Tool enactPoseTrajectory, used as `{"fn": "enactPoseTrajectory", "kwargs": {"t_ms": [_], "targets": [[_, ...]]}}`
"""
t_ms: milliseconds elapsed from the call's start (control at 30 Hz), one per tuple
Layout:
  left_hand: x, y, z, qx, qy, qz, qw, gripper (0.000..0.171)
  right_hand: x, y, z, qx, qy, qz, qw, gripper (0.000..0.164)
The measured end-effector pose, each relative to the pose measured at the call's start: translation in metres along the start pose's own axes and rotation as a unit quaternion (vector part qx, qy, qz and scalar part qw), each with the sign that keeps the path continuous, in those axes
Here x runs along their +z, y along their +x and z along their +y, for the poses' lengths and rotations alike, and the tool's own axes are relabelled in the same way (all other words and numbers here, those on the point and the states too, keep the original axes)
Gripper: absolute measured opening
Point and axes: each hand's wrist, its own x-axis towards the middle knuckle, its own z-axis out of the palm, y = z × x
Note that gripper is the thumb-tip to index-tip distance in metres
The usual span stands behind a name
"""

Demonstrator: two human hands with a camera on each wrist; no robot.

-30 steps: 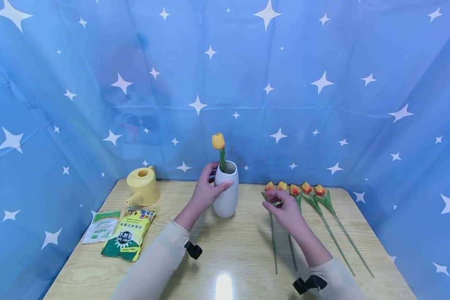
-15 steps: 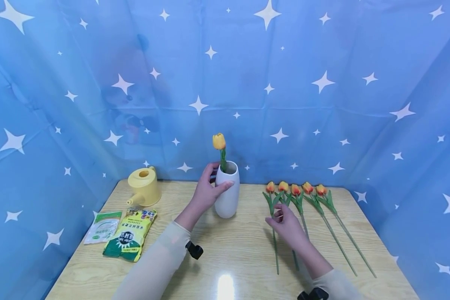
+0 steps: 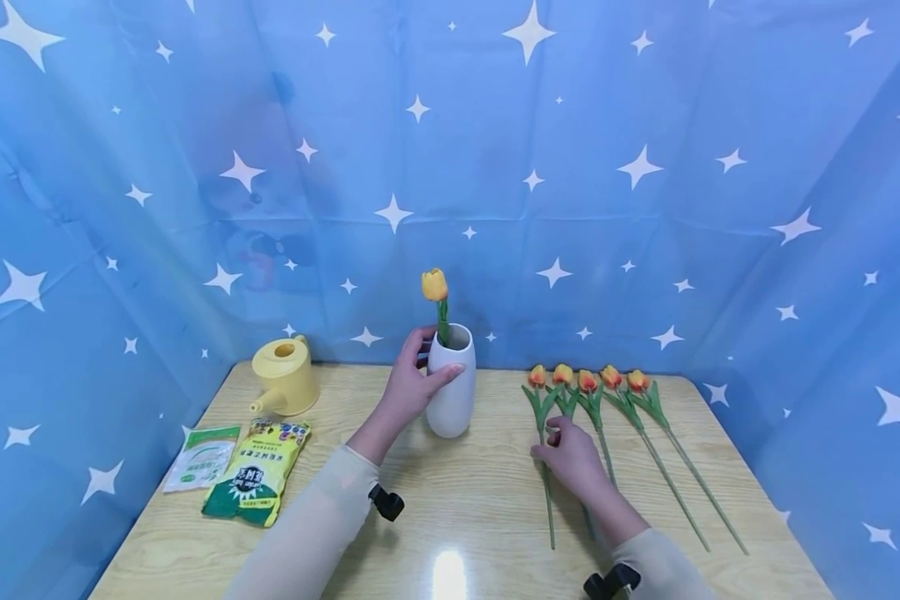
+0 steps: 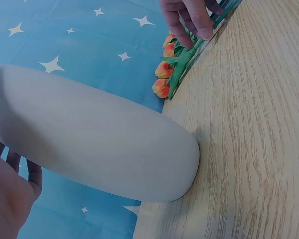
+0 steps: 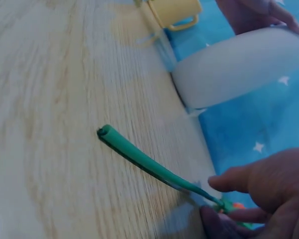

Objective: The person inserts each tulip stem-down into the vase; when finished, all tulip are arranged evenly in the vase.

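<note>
Six tulips are showing in all. Five orange-and-yellow tulips (image 3: 587, 382) are lying on the desk (image 3: 487, 492), their heads pointing to the back edge and their stems running toward the front right corner. One yellow tulip (image 3: 436, 288) is standing in the one white vase (image 3: 452, 410), which is resting upright near the middle of the back edge; the lower stem is hiding inside. The left hand (image 3: 412, 383) is gripping the vase, its thumb lying across the front and its fingers wrapping behind. The right hand (image 3: 572, 457) is reaching to the tulip nearest the vase (image 3: 542, 408); the stem is passing between thumb and fingers, but whether they are pinching it I cannot tell.

One yellow watering can (image 3: 292, 387) is sitting by the back left corner, its round opening facing up, its contents hiding from view. Two packets, one green-and-white (image 3: 204, 458) and one yellow-and-green (image 3: 257, 473), are lying along the left edge.

Only the head view is showing the flower in the vase. The left wrist view is showing the vase's base touching the desk, and the right wrist view is revealing the stem's end (image 5: 104, 132) and the can's looped handle (image 5: 185, 25).
</note>
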Motion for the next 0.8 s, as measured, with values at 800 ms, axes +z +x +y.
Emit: {"fn": "enactPoseTrajectory", "kwargs": {"t_ms": [800], "targets": [[0.0002, 0.0002, -0.0008, 0.012, -0.007, -0.002, 0.9999, 0.068, -0.005, -0.0054, 0.0039, 0.047, 0.164, -0.051, 0.984, 0.049]]}}
